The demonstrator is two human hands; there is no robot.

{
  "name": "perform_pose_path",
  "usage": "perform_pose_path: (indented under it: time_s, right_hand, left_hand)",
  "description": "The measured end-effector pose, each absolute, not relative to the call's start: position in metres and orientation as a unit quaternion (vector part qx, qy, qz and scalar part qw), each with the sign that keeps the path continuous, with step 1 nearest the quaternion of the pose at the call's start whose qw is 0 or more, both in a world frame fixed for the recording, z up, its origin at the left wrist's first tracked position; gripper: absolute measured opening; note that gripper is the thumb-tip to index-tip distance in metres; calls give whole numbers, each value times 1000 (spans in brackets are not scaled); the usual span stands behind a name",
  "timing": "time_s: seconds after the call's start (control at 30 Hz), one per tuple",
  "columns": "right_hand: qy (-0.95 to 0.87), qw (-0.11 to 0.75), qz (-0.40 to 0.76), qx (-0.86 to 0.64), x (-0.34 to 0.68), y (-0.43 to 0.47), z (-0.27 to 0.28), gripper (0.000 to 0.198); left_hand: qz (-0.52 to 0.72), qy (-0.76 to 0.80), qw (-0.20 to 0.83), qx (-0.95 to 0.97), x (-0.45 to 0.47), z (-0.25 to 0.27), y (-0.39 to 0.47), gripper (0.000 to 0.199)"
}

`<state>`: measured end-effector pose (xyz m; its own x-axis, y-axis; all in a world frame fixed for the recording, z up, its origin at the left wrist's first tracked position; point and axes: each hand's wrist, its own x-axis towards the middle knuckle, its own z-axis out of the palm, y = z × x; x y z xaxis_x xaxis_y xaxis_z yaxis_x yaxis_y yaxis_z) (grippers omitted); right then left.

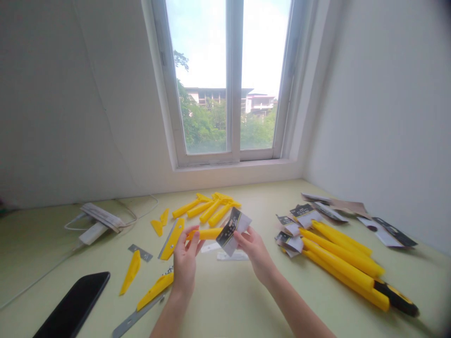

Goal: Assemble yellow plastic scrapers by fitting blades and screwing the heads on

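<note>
A yellow scraper [208, 234] lies across my left hand [185, 264], whose fingers wrap round its handle near the wide head. That head, edged with a grey blade, points left. At the handle's other end sits a folded black-and-white card label [230, 230]. Its right side is pinched by the thumb and fingers of my right hand [254, 252]. Whether the card is fixed to the handle I cannot tell. Below my left wrist are a loose yellow blade cover [155, 292] and a grey metal blade [136, 321], partly hidden by the arm.
Several yellow handles [214, 206] lie by the window wall. To the right are labelled yellow scrapers [340, 256], a black-and-yellow tool [398, 298] and loose cards [391, 232]. A black phone [75, 305], a power strip [102, 217] and cables occupy the left.
</note>
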<state>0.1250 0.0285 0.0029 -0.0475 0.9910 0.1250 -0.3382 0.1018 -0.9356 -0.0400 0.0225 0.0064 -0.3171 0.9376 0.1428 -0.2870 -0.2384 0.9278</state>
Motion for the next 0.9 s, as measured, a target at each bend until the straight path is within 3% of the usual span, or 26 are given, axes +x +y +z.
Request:
perform_pose_path:
  time_s: [0.27, 0.53, 0.73, 0.9]
  right_hand:
    - [-443, 519, 672, -287, 117, 16, 10, 43]
    - [-542, 458, 585, -392, 131, 21, 9, 41]
    - [-557, 429, 593, -393, 134, 19, 12, 33]
    - [-551, 436, 624, -342, 133, 18, 14, 37]
  left_hand:
    - [663, 425, 444, 428, -42, 7, 22, 26]
    - [624, 448, 403, 497, -45, 9, 21, 23]
    - [597, 455, 387, 535, -43, 16, 18, 19]
    - [588, 434, 381, 566, -44, 17, 17, 13]
